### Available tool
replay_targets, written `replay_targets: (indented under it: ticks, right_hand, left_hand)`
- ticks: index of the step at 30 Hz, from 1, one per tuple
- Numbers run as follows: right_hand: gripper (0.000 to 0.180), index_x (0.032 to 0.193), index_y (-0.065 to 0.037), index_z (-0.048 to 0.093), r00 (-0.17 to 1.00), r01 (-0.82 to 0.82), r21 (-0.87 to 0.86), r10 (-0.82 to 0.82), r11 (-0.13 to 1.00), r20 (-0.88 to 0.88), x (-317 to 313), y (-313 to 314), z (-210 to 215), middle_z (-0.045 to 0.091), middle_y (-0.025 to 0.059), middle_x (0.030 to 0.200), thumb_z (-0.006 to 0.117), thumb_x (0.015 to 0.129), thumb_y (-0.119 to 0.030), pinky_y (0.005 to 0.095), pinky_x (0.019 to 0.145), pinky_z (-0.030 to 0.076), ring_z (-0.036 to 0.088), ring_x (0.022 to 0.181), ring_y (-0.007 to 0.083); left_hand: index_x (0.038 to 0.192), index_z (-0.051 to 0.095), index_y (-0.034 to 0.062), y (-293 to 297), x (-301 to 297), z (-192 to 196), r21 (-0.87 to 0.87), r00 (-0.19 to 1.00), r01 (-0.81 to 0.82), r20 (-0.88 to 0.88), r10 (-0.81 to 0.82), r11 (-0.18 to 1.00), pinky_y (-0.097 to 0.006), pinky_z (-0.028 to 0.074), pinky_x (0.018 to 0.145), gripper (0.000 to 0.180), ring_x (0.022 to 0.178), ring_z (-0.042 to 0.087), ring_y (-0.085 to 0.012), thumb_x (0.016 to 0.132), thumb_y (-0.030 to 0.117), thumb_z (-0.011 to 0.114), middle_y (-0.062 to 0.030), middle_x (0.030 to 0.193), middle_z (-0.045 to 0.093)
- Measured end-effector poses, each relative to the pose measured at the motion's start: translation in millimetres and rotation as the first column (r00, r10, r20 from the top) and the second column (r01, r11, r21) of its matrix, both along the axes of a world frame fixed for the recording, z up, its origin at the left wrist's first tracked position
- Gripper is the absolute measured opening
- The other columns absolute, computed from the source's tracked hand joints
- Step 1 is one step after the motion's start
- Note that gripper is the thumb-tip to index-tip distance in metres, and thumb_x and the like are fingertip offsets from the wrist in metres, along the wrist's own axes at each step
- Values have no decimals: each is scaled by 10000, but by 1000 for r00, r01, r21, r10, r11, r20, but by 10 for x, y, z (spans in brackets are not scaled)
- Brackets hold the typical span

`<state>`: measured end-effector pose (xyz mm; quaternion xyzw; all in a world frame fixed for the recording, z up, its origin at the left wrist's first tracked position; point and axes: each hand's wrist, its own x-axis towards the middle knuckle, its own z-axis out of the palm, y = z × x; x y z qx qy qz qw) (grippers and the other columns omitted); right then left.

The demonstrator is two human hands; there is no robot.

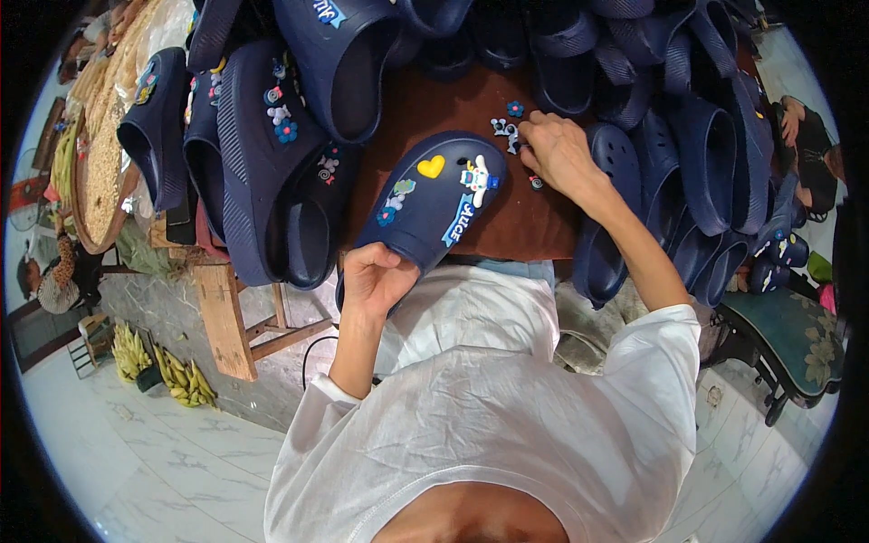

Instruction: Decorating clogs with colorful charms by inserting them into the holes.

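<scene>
My left hand (376, 276) grips the heel end of a navy blue clog (425, 204) that lies on the brown table top (534, 231). The clog's upper carries several small charms, among them a yellow heart, a white figure and a blue strip. My right hand (554, 149) rests on the table just beyond the clog's toe, fingertips at a little cluster of loose charms (507, 127). Whether a charm is pinched between the fingers I cannot tell. One small round charm (537, 183) lies under my right wrist.
Many more navy clogs (272, 154) are piled at the left, back and right of the table, some with charms. A woven tray (100, 154) stands far left. Bananas (172, 371) lie on the tiled floor. Another person (810, 154) sits at the right, by a green chair (797, 344).
</scene>
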<state>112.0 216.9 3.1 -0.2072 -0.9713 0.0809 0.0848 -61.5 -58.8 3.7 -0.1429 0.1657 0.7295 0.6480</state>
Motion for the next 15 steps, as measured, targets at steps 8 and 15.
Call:
replay_targets:
  ticks: [8, 15]
  right_hand:
    - [142, 914, -22, 632, 989, 40, -296, -80, 954, -123, -117, -81, 443, 625, 123, 865, 650, 832, -135, 403, 709, 493, 635, 791, 315]
    - [137, 945, -45, 600, 963, -163, -254, 98, 953, -251, -410, -244, 446, 628, 120, 883, 645, 853, -134, 423, 730, 507, 633, 843, 325]
  left_hand:
    - [1323, 466, -115, -40, 17, -345, -15, 996, 39, -76, -40, 999, -436, 349, 1158, 521, 1307, 501, -298, 807, -168, 518, -205, 1389, 523]
    - [1360, 480, -27, 249, 155, -275, -308, 998, -52, -39, 42, 950, -430, 462, 1076, 397, 1253, 552, -267, 999, 127, 539, -159, 1404, 528]
